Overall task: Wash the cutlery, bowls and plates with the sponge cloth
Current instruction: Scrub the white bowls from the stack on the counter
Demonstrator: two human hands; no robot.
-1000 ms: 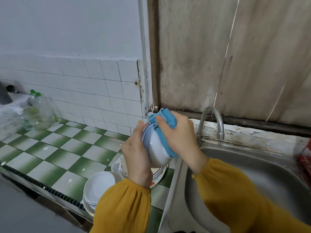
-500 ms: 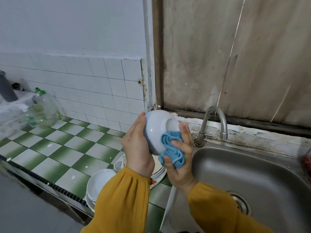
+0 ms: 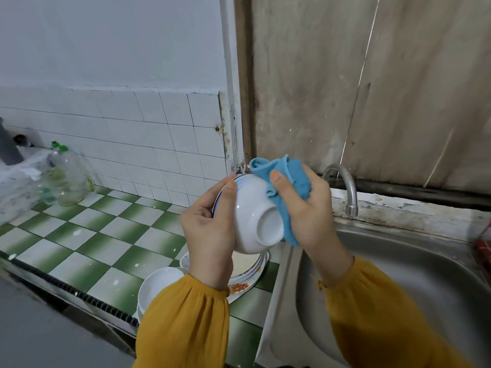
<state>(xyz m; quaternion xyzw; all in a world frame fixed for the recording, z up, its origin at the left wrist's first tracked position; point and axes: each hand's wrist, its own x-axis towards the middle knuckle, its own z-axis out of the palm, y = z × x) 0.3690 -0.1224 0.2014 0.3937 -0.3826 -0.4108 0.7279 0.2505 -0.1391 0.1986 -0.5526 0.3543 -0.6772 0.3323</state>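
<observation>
Grips white ceramic bowl (image 3: 252,211), foot toward camera, in left hand (image 3: 210,229), thumb curled over blue-lined rim, above stacked plates (image 3: 249,264) on green-and-white tiled counter (image 3: 119,235). Pinches crumpled blue sponge cloth (image 3: 292,176) in right hand (image 3: 308,208), pressing it on bowl's outer wall, beside steel sink (image 3: 398,261).

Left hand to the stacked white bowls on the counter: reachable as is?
Probably not yet. The left hand grips the blue-rimmed bowl, so it is occupied. The stacked white bowls sit just below its sleeve on the counter with nothing between, so once freed the reach looks open.
</observation>
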